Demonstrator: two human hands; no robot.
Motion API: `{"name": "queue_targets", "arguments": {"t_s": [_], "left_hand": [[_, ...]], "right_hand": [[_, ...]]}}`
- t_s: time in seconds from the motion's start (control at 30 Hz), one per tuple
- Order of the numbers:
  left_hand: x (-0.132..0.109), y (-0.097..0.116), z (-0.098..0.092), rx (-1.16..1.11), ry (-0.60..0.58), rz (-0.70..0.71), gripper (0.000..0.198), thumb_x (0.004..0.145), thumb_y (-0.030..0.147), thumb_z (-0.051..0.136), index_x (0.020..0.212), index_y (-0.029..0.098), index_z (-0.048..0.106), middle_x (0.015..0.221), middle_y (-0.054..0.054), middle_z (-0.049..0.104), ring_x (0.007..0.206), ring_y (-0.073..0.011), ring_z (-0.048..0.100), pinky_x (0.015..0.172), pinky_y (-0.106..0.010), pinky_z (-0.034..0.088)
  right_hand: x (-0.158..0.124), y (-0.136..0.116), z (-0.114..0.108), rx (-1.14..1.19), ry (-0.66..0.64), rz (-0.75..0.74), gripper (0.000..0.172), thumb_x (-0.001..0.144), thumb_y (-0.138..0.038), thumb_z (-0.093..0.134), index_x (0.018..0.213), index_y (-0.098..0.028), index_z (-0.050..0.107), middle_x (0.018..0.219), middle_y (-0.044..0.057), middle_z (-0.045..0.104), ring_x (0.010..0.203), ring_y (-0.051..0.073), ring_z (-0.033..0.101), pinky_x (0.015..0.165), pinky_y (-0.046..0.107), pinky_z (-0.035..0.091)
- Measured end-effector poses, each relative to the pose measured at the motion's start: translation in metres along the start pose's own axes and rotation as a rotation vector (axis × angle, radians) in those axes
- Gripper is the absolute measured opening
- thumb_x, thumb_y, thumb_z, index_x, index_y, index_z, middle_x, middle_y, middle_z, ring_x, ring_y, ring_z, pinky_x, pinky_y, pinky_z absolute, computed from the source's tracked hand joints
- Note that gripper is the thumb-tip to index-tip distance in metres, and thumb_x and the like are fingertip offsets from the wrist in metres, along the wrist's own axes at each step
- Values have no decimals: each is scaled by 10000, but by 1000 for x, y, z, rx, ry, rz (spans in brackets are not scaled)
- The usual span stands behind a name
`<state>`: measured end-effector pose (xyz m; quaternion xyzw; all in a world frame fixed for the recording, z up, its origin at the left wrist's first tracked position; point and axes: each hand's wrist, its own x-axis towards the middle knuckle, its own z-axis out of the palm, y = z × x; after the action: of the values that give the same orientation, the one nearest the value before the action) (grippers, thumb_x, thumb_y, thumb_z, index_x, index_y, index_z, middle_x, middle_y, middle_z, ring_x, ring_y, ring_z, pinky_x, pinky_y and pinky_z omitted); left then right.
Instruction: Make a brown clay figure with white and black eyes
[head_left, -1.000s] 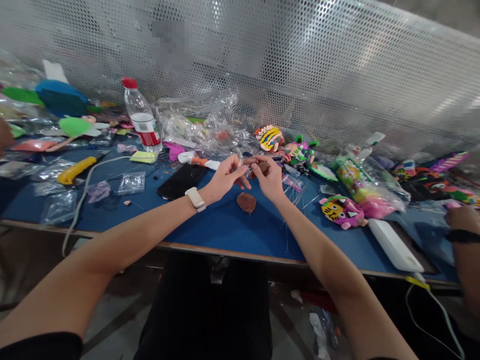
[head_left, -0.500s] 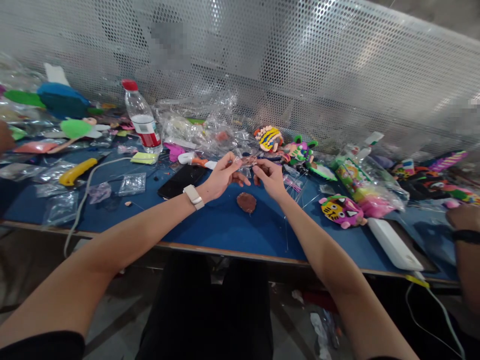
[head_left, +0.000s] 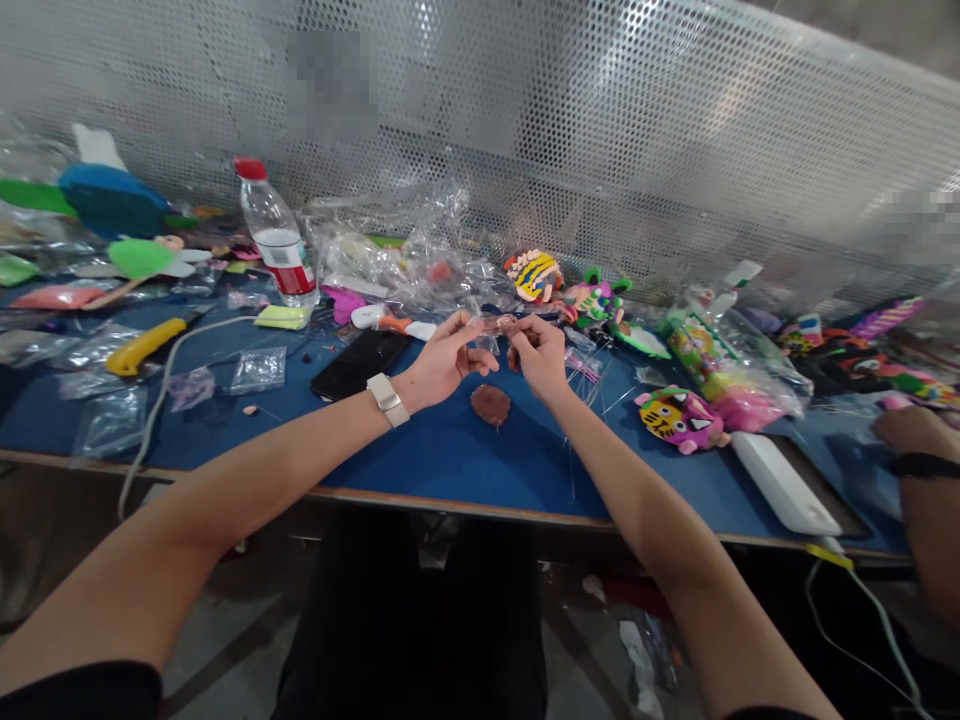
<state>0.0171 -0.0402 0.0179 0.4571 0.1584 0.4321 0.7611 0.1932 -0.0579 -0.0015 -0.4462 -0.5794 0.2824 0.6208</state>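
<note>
Between my hands is a small clear plastic packet [head_left: 498, 325] with brown, clay-like material in it. My left hand [head_left: 444, 362] pinches its left end between thumb and forefinger, the other fingers loosely curled. Closed on the right end is my right hand [head_left: 540, 358], fingers bent inward. Just below them a flat, round brown clay disc [head_left: 490, 405] lies on the blue table [head_left: 435, 460]. A black phone [head_left: 358, 362] rests beside my left wrist, and thin clear strands lie by my right wrist.
A water bottle [head_left: 277, 235] with a red cap stands at the back left, near a yellow-handled cutter [head_left: 146, 345]. Colourful clay figures, including a purple-and-yellow mask [head_left: 681, 420], lie to the right by a white power bank [head_left: 784, 485]. Another person's hand [head_left: 919, 440] is at the far right.
The view has shifted slightly, so most things sit a little further left. My right fingers have curled further over the packet's end; the brown disc still lies on the table.
</note>
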Motion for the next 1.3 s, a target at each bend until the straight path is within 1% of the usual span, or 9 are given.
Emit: {"name": "queue_targets", "arguments": {"t_s": [0.2, 0.37, 0.53, 0.67, 0.8, 0.97, 1.03, 1.13, 1.3], "left_hand": [[-1, 1, 2, -19, 16, -30, 393, 941, 361, 753, 826, 223, 404, 612, 117, 477, 439, -113, 650, 422, -203, 445], [0, 2, 0, -33, 19, 7, 374, 957, 358, 728, 835, 217, 404, 687, 102, 554, 431, -94, 643, 433, -207, 470], [0, 3, -3, 50, -5, 49, 421, 948, 446, 735, 852, 231, 387, 667, 98, 537, 478, -124, 683, 445, -217, 488], [-2, 5, -4, 127, -15, 60, 467, 919, 510, 752, 876, 243, 371, 636, 107, 492, 487, -147, 697, 440, -227, 492], [-3, 1, -3, 192, -54, 41, 491, 910, 552, 751, 903, 245, 367, 727, 87, 585, 511, -169, 725, 433, -243, 502], [-5, -6, -1, 219, -113, 26, 499, 917, 567, 746, 909, 240, 369, 724, 99, 562, 520, -176, 737, 450, -244, 533], [-6, -6, -1, 221, -133, 20, 507, 912, 572, 753, 907, 236, 373, 714, 104, 542, 514, -169, 733, 446, -233, 528], [-6, -5, -2, 219, -157, 8, 507, 904, 567, 765, 907, 232, 384, 729, 104, 532, 482, -154, 716, 439, -231, 524], [-2, -4, -3, 196, -129, 27, 500, 917, 539, 759, 868, 233, 366, 693, 111, 504, 423, -124, 668, 376, -213, 457]], "right_hand": [[1, -1, 0, -12, -35, 5, 395, 879, -571, 748, 760, -249, 552, 474, -85, 526, 362, 95, 459, 401, 246, 352], [1, -1, 1, -16, -69, 4, 486, 853, -696, 736, 774, -253, 549, 482, -80, 530, 371, 100, 453, 403, 256, 351], [0, 4, -1, -27, -89, -27, 367, 894, -573, 725, 809, -259, 554, 522, -71, 520, 425, 117, 482, 455, 271, 376], [9, 12, -10, -14, 93, -63, 260, 945, -529, 603, 923, -270, 585, 645, -34, 527, 517, 151, 499, 500, 299, 437], [16, 14, -14, -35, 254, -194, 360, 1030, -579, 397, 1093, -277, 583, 919, 57, 657, 805, 219, 679, 765, 400, 592], [3, -2, -4, -37, 78, -305, 361, 1068, -546, 442, 1211, -289, 651, 1180, 93, 748, 1111, 259, 706, 984, 457, 563], [-4, -8, 0, -80, -19, -295, 378, 1080, -549, 449, 1238, -293, 679, 1208, 80, 752, 1103, 244, 696, 1026, 450, 545], [-8, -12, 3, -176, -68, -247, 457, 1088, -598, 405, 1224, -291, 715, 1136, 67, 758, 907, 215, 665, 930, 421, 572], [-1, -13, 2, -211, 43, -224, 563, 1065, -678, 375, 1064, -263, 756, 798, 46, 661, 739, 216, 611, 807, 406, 578]]}}
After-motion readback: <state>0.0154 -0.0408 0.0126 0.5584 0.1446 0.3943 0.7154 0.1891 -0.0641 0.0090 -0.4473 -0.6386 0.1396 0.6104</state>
